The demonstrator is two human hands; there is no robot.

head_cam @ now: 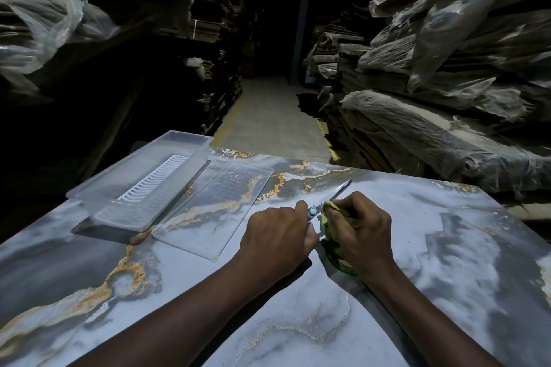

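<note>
Steel scissors lie low over the marble-print table, blades pointing to about 1 o'clock, with a turquoise pivot screw showing between the two hands. The left hand comes in from 7 o'clock, back up and knuckles raised. Its fingers are curled around the handle end, which is hidden beneath it, and the thumb lies along the shank. The right hand comes in from 5 o'clock, wrist bent inward. Its thumb and fingers pinch a yellow cloth against the blade just beyond the pivot. The cloth bunches down between the hands to the tabletop. Both forearms are bare and hang above the table. Under the right wrist shows a curved green and red edge; what it belongs to I cannot tell. At 10 o'clock stands a clear bin holding a white rack. A clear lid lies flat just beside it, towards the hands.
</note>
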